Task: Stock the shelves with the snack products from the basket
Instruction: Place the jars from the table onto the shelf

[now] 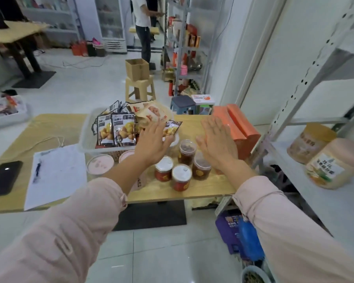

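Observation:
A white basket (86,137) on the wooden table (49,127) holds black snack packets (116,131) and tan pouches (151,112). My left hand (153,141) hovers flat over the basket's right end, fingers spread, holding nothing. My right hand (218,142) is stretched out flat above several small jars (181,176) with red labels, also holding nothing. Two pink-lidded tubs (100,164) stand in front of the basket. The grey metal shelf (335,205) at my right carries two large tan jars (333,163).
Orange boxes (236,123) stand at the table's right end. A phone (4,177) and a paper sheet (57,172) lie at the left. Stools, a cardboard box (137,69) and a standing person (143,23) are farther back. Bags and a blue bottle (249,241) crowd the floor under the shelf.

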